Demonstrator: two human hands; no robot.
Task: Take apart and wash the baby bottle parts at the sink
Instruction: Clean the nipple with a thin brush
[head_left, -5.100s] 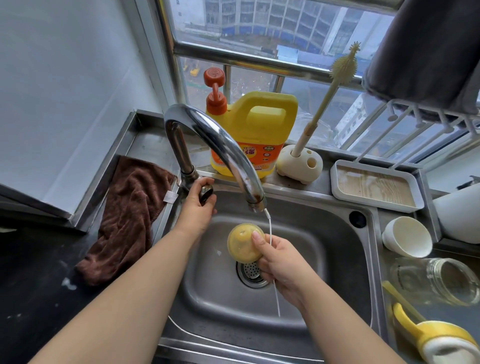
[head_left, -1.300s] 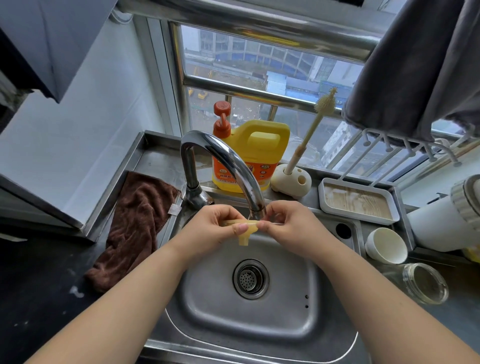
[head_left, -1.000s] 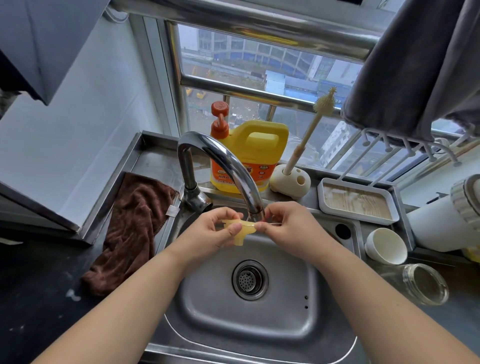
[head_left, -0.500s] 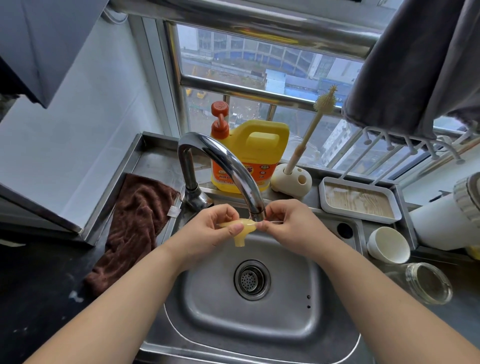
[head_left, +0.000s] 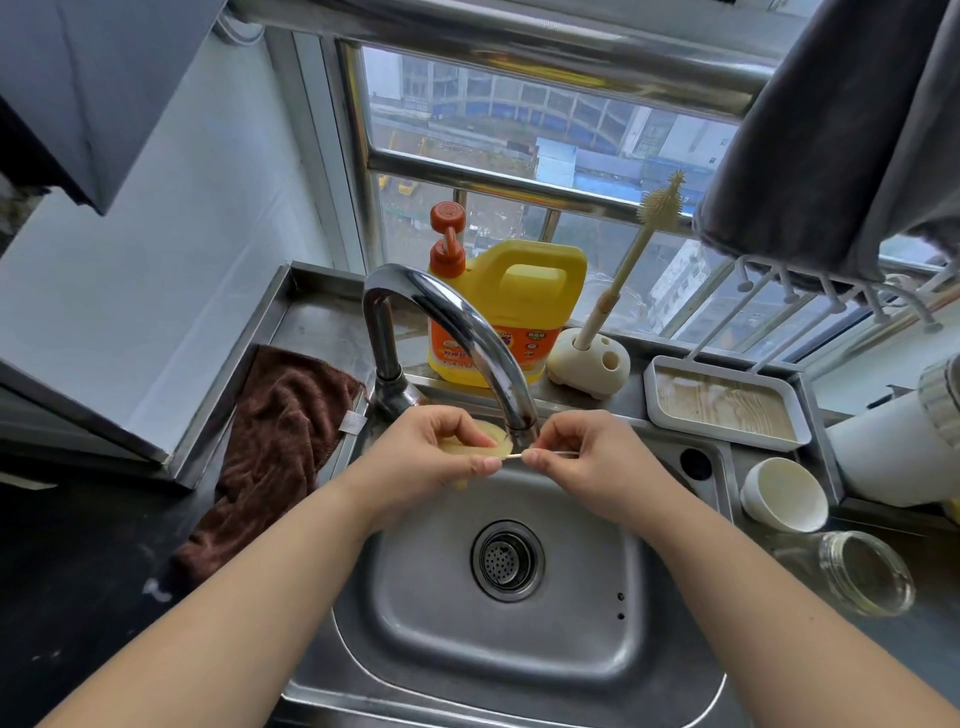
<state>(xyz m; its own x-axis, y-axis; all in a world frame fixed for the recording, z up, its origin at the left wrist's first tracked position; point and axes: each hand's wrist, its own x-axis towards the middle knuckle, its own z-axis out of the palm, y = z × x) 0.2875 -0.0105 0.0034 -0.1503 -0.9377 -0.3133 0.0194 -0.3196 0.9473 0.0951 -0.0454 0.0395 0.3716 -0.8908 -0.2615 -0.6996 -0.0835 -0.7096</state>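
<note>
Both hands are up under the tap (head_left: 457, 332): left hand (head_left: 426, 462) grips the yellow teat (head_left: 480, 439), right hand (head_left: 587, 457) pinches a thin straw (head_left: 540, 454) beside it, probably so drips land in the sink (head_left: 597, 639).

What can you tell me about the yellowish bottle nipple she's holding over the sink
The nipple is a soft, translucent yellowish piece, silicone by its look. The left hand pinches its round flange and hides most of it. It hangs above the sink, just left of the faucet spout. A thin stick, pinched by the right hand, pokes into its edge. No water stream shows.
</note>
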